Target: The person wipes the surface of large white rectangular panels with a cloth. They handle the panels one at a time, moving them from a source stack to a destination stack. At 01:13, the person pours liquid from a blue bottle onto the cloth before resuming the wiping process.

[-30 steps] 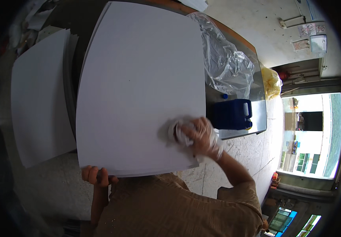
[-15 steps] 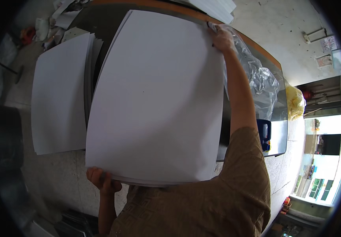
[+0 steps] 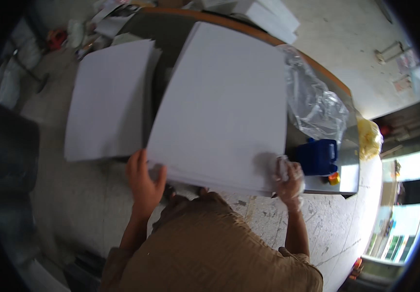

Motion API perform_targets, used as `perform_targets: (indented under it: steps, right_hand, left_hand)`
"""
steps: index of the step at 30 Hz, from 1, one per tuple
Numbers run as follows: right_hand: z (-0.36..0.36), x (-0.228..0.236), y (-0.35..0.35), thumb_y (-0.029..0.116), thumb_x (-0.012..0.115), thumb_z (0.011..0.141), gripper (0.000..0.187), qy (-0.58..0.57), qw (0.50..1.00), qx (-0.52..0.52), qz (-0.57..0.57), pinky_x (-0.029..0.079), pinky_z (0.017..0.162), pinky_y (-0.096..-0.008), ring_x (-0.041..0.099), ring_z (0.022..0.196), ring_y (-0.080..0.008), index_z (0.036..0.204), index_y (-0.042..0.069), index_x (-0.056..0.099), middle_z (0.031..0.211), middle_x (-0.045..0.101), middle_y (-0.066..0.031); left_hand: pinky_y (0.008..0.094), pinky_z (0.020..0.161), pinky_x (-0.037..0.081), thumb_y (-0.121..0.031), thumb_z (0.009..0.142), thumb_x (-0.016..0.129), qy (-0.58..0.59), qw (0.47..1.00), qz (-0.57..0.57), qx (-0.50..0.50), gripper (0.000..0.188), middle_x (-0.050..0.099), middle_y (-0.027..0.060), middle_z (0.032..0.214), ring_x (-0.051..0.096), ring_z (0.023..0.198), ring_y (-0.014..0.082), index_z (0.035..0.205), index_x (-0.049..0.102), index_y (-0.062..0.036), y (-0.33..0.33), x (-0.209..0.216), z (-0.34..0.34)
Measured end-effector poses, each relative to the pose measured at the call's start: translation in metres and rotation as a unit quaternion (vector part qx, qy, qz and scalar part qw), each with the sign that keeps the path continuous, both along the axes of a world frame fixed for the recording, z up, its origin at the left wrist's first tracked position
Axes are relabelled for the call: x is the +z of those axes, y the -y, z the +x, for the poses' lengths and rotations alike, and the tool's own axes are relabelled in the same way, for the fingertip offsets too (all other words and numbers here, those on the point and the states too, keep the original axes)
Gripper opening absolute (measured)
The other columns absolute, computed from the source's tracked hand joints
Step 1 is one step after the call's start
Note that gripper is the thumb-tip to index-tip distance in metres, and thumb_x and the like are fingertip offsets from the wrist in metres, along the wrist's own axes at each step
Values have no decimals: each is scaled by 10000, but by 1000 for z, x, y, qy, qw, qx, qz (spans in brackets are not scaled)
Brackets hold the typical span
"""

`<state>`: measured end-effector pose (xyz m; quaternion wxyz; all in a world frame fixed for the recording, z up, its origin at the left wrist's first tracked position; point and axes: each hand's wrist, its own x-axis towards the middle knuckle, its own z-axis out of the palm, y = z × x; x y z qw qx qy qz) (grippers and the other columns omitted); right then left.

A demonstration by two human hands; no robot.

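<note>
A large stack of white paper sheets [image 3: 224, 107] lies on the dark table in front of me, its near edge slightly fanned. At the stack's near left corner is my left hand [image 3: 144, 185], its thumb apart from the raised fingers, touching the paper edges. My right hand [image 3: 291, 187] is at the near right corner, fingers bent around a crumpled whitish wad [image 3: 282, 168] that looks like thin cloth or plastic; its exact kind is unclear. A second stack of white sheets [image 3: 107, 102] lies to the left, separated by a narrow dark gap.
Right of the large stack are crumpled clear plastic wrap [image 3: 312, 97] and a blue jug [image 3: 318, 156] with a small orange-yellow item [image 3: 334, 178] beside it. A yellow bag [image 3: 369, 138] is past the table's right end. More white stacks [image 3: 268, 17] stand beyond the far edge.
My right hand has come from the far right corner of the large stack to its near right corner. My left hand's fingers have loosened and spread at the near left corner. The view has shifted.
</note>
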<state>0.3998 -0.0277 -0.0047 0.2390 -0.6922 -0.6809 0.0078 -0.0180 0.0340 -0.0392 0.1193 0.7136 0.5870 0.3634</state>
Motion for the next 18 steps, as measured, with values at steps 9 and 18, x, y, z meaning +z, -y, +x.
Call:
perform_targets:
  steps: [9, 18]
  right_hand:
    - [-18, -8, -2, 51, 720, 820, 427, -71, 996, -35, 33, 478, 784, -416, 583, 868, -314, 1239, 67, 637, 960, 584, -152]
    - [-7, -11, -5, 177, 694, 868, 413, -48, 997, -6, 56, 482, 774, -457, 594, 866, -375, 1248, 34, 613, 979, 591, -193]
  left_hand:
    - [473, 1048, 404, -131, 924, 660, 91, 996, -22, -5, 502, 489, 271, 1342, 482, 1265, 398, 1325, 473, 106, -1, 5, -8]
    - [379, 938, 574, -25, 966, 588, 715, 677, -142, -99, 308, 619, 161, 1224, 664, 1069, 215, 1260, 532, 48, -12, 35, 16]
